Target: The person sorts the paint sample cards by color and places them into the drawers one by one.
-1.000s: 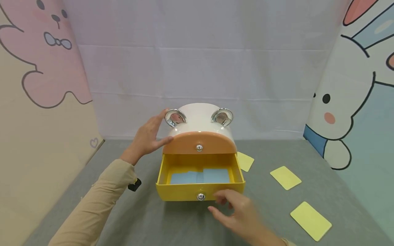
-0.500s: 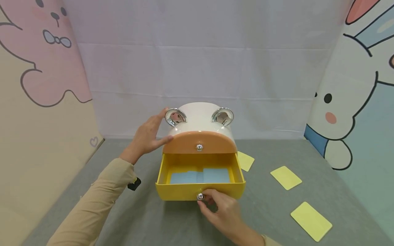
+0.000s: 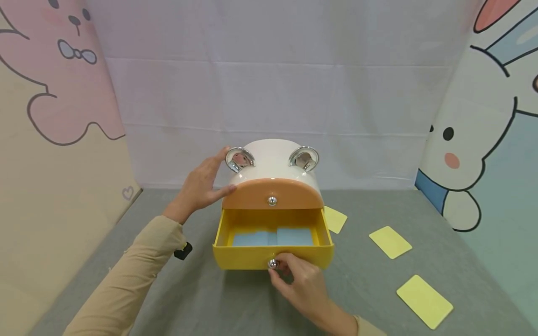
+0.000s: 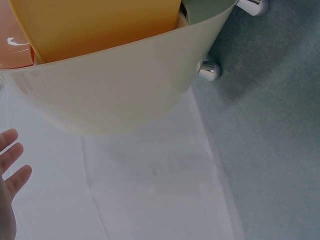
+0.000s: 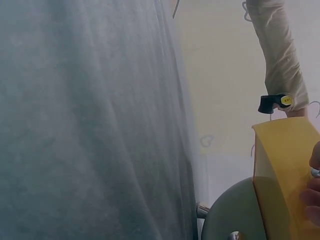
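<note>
At frame centre, a small white rounded plastic drawer cabinet [image 3: 273, 163] with two chrome ring ears, standing on the grey felt tabletop [image 3: 235, 303]; upper orange drawer front [image 3: 272, 196] closed, lower yellow plastic drawer [image 3: 273, 254] pulled well out, two pale blue rectangular cards [image 3: 273, 238] lying flat side by side inside; right hand [image 3: 300, 282] at lower centre, thumb and fingertips pinched on the drawer's small chrome knob [image 3: 272, 264]; left hand [image 3: 201, 186] left of centre, fingers fairly straight and spread, pressed against the cabinet's left side beside the left ring, holding nothing; three pale yellow rectangular cards [image 3: 424, 301] lying on the tabletop at right, well apart from one another, one half tucked behind the cabinet. Judged from this: blue cards already stowed, drawer not yet closed, yellow cards not yet dealt with. Against a second earlier: right hand then short of the knob with fingers loose, now clamped on it; against half a second earlier, drawer front sitting slightly higher in frame, seemingly eased a little inward; left hand and yellow cards unchanged.
</note>
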A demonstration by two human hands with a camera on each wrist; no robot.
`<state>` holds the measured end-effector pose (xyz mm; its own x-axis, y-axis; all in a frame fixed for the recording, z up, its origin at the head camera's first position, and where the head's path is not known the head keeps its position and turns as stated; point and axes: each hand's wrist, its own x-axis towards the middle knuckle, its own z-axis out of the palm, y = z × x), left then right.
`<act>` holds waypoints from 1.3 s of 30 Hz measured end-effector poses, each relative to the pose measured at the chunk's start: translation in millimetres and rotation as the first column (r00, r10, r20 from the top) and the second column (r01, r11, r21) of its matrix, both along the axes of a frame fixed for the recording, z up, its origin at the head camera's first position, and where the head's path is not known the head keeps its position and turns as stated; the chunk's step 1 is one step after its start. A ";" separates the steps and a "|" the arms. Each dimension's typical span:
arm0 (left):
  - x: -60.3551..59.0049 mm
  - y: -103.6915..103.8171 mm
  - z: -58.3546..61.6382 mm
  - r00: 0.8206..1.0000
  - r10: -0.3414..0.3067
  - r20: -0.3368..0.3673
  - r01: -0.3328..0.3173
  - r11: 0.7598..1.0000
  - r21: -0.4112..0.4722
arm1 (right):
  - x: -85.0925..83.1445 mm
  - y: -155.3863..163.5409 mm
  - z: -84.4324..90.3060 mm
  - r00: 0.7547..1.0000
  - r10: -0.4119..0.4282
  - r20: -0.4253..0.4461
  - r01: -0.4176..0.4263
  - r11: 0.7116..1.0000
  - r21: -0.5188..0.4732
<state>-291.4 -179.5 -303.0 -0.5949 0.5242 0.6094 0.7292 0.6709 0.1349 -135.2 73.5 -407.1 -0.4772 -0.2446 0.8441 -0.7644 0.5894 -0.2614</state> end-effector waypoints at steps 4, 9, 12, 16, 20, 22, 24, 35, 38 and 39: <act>-0.3 -0.3 0.3 1.000 0.004 0.003 -0.004 1.000 -0.001 | -8.9 0.0 0.2 1.000 0.012 -0.027 -0.012 1.000 -0.011; -0.8 -0.7 0.1 1.000 0.001 0.010 -0.001 1.000 0.001 | -19.9 0.9 0.0 0.999 0.020 -0.036 -0.021 0.999 -0.024; -1.2 -0.8 -0.6 1.000 0.006 0.008 -0.006 1.000 0.000 | -25.8 1.5 -1.3 1.000 0.017 -0.026 -0.018 1.000 -0.021; -1.0 -0.7 -0.7 1.000 0.013 0.015 -0.013 1.000 0.003 | -33.9 2.7 -3.4 1.000 0.010 0.001 -0.010 1.000 -0.017; 0.2 0.0 0.2 0.999 0.020 0.034 -0.020 1.000 -0.003 | -39.8 3.2 -4.0 1.000 0.004 0.023 -0.004 1.000 -0.016; 0.6 0.1 0.5 0.999 0.024 0.039 -0.024 1.000 -0.007 | -42.4 3.0 -3.6 1.000 -0.002 0.028 0.002 1.000 -0.013; 0.8 0.1 0.7 0.999 0.027 0.042 -0.027 1.000 -0.009 | -45.5 2.6 -3.3 1.000 -0.008 0.029 0.008 1.000 -0.014; 0.5 0.3 0.2 0.999 0.032 0.040 -0.031 0.999 -0.013 | -66.0 1.4 -4.8 1.000 -0.024 0.008 0.024 0.999 -0.022; 0.1 0.0 0.0 0.999 0.025 0.034 -0.025 1.000 -0.007 | -70.8 1.4 -4.4 1.000 -0.025 0.019 0.026 0.999 -0.021; -0.2 -0.1 0.0 0.999 0.022 0.030 -0.022 1.000 -0.005 | -72.7 1.4 -4.5 1.000 -0.024 0.015 0.024 0.999 -0.021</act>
